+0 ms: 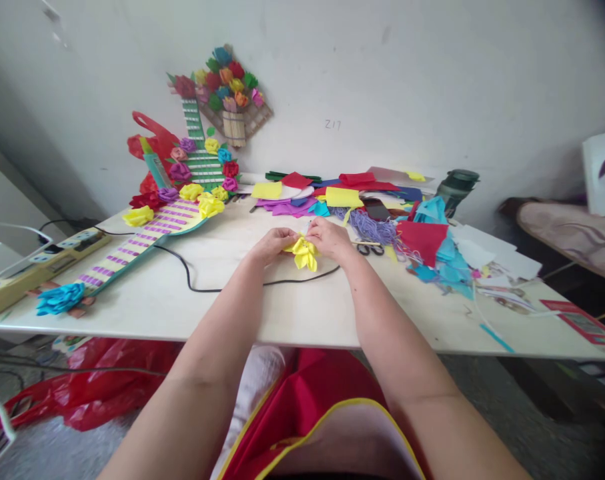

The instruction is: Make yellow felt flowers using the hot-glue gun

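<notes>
Between my two hands, just above the middle of the table, is a yellow paper flower (305, 255) with its petals hanging toward me. My left hand (276, 244) is closed on its left side. The fingers of my right hand (329, 237) pinch it at the top right, partly covering its base. A pair of dark-handled scissors (371, 249) lies just right of my right hand. Behind the hands are a piece of yellow paper (343, 197) and a heap of purple shredded strands (366, 225).
A black cable (202, 290) crosses the table in front of me. On the left stand a guitar-shaped craft (132, 250) with paper flowers and a power strip (47, 267). Coloured scraps (432, 243) and a dark bottle (457, 190) are at right. A red plastic bag (102, 380) lies below.
</notes>
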